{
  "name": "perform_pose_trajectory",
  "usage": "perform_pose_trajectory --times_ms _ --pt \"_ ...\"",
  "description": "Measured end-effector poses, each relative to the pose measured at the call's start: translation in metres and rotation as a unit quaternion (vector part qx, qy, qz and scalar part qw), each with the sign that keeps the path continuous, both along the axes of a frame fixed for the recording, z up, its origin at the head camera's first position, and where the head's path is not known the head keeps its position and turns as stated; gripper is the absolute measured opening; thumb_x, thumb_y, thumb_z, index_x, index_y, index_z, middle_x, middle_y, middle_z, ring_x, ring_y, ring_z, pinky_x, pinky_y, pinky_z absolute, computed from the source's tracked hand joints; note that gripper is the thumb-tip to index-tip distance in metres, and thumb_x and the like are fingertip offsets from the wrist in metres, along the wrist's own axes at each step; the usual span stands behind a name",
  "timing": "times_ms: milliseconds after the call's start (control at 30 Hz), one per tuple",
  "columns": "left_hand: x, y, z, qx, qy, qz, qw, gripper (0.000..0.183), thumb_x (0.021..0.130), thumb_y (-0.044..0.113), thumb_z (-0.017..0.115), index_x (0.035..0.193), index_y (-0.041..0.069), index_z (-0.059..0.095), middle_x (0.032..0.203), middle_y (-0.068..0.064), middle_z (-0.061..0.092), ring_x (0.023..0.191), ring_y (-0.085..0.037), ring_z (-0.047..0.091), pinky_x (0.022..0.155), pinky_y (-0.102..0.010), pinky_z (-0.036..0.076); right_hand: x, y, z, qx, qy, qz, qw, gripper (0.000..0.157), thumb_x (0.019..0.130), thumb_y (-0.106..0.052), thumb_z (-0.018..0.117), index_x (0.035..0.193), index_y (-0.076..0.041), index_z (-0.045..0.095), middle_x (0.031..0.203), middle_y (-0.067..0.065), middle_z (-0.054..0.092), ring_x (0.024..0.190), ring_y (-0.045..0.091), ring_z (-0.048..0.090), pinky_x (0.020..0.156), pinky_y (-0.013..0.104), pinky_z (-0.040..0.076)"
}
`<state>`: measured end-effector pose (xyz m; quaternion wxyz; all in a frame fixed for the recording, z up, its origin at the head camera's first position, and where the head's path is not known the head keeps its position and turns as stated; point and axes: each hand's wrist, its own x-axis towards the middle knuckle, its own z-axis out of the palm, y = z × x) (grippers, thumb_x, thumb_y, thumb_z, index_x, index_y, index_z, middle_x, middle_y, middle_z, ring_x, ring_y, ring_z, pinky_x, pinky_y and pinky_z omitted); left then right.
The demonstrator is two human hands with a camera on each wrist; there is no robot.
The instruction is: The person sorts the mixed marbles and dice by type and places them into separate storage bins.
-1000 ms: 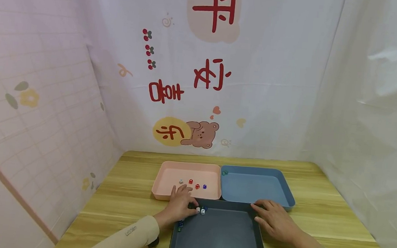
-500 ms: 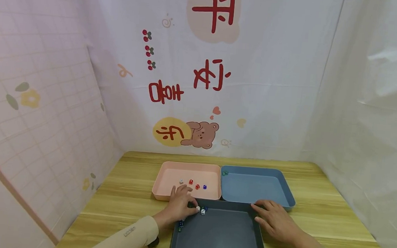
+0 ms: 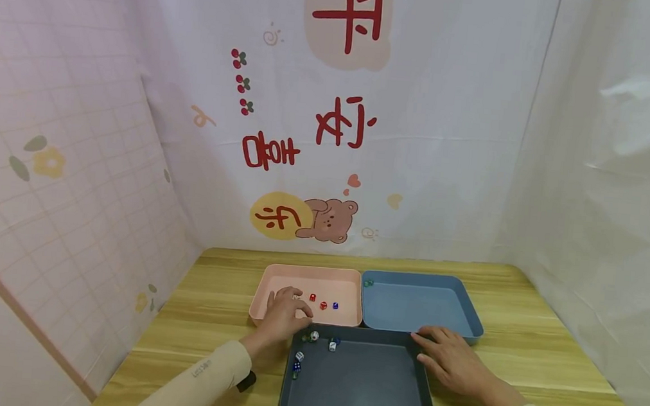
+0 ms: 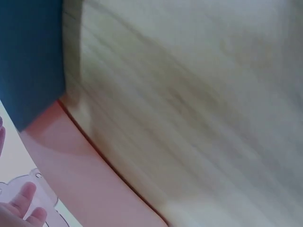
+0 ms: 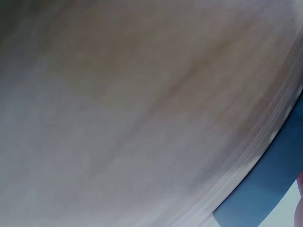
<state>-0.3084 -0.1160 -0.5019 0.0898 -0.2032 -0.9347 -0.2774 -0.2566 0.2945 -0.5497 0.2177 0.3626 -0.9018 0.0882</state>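
My left hand [image 3: 283,315] hovers over the front edge of the pink tray [image 3: 347,285], its thumb and index tips close together at the dark grey tray's [image 3: 363,393] back left corner. Nothing shows between those tips. Just below them, inside the dark tray, is a white die [image 3: 314,336]. Another white die [image 3: 332,346] lies to its right. Along the left wall are a white die [image 3: 299,356] and a dark blue die [image 3: 296,367]. My right hand [image 3: 450,359] rests with extended fingers on the dark tray's right rear rim. In the left wrist view, fingers [image 4: 23,201] show spread.
The pink tray holds red dice [image 3: 324,305] and a blue die [image 3: 336,306]. Beside it stands a blue tray [image 3: 417,308] with green dice [image 3: 368,283] in its back left corner. All three trays sit close together on the wooden table [image 3: 193,320], below a printed cloth [image 3: 452,143].
My left hand has moved back and left, away from the white dice. One white die now sits farther left, and the die by the left wall is uncovered. My right hand stays in place.
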Motion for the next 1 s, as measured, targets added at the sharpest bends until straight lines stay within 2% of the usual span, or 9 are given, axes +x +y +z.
perform_pose_trajectory --times_ms 133,200,400,633,1000 --pt "-0.002 -0.003 0.003 -0.003 -0.015 0.005 0.9999 0.006 0.084 0.018 0.080 0.082 0.022 0.077 0.133 -0.018 0.055 0.133 -0.037 0.037 0.110 -0.071 0.007 -0.001 0.001 0.000 0.003 0.003 0.004 1.000 0.041 0.097 -0.028 0.065 0.133 -0.009 0.064 0.126 0.007 0.059 0.113 0.027 0.054 0.089 0.053 0.045" --pt "-0.002 -0.003 0.003 -0.015 -0.017 -0.005 0.9997 0.003 0.084 0.020 0.080 0.084 0.022 0.077 0.135 -0.018 0.054 0.135 -0.038 0.036 0.110 -0.071 0.007 -0.001 0.001 0.000 0.003 0.003 0.005 1.000 0.042 0.096 -0.028 0.065 0.133 -0.009 0.064 0.126 0.007 0.059 0.113 0.027 0.054 0.089 0.054 0.045" --pt "0.002 0.003 0.003 -0.062 -0.018 -0.062 0.9960 0.009 0.083 0.026 0.081 0.091 0.021 0.078 0.141 -0.019 0.050 0.140 -0.042 0.029 0.109 -0.072 0.006 -0.001 0.002 0.000 0.009 0.005 -0.001 1.000 0.041 0.097 -0.028 0.065 0.133 -0.010 0.064 0.126 0.007 0.059 0.113 0.026 0.055 0.090 0.053 0.046" --pt "0.007 0.015 -0.002 -0.137 -0.006 -0.114 0.9841 0.017 0.083 0.032 0.081 0.096 0.021 0.078 0.145 -0.019 0.047 0.142 -0.043 0.027 0.110 -0.071 0.009 0.000 0.001 0.001 0.009 0.006 0.003 1.000 0.041 0.097 -0.029 0.065 0.133 -0.009 0.065 0.125 0.008 0.059 0.112 0.027 0.055 0.089 0.053 0.046" --pt "0.009 0.026 -0.012 -0.187 0.012 -0.106 0.9766 0.013 0.083 0.036 0.080 0.090 0.025 0.079 0.142 -0.015 0.051 0.141 -0.039 0.030 0.111 -0.068 0.013 0.000 0.001 0.001 0.002 0.011 0.008 1.000 0.042 0.096 -0.029 0.065 0.133 -0.009 0.064 0.126 0.009 0.059 0.112 0.027 0.055 0.088 0.054 0.045"
